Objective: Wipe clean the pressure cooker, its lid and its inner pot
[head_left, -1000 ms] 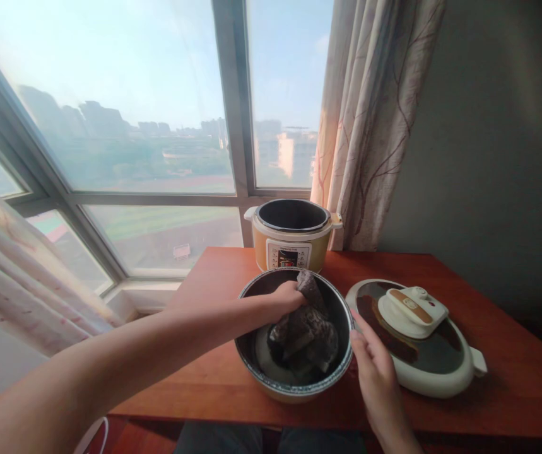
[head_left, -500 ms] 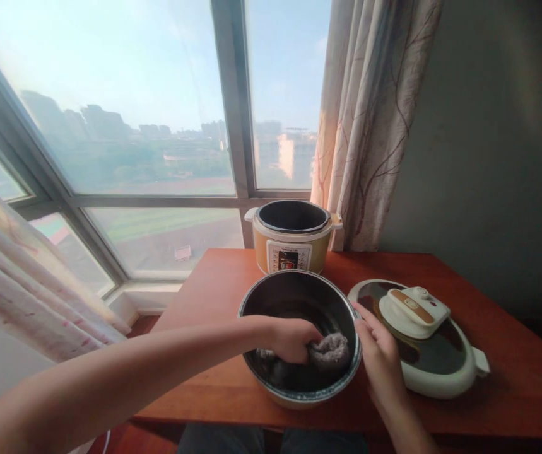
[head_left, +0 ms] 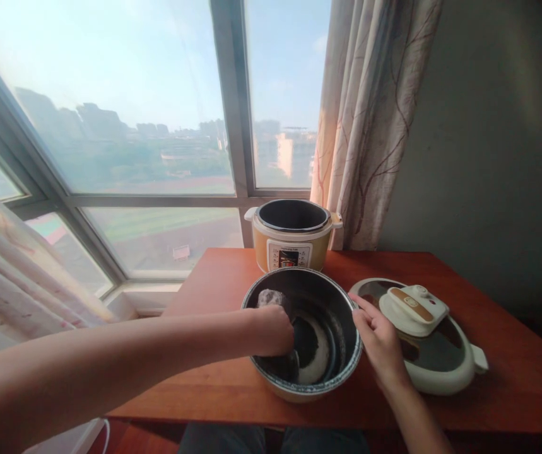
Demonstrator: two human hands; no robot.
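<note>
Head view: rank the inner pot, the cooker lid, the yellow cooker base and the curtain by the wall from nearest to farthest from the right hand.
1. Inner pot: the right hand touches its right rim.
2. Cooker lid: flat on the table, just right of the hand.
3. Yellow cooker base: behind the pot, at the table's far edge.
4. Curtain: hanging beyond the base, by the window.

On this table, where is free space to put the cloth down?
Bare wood lies on the table left of the inner pot, and behind the lid toward the wall. Between pot, lid and cooker it is crowded.
</note>
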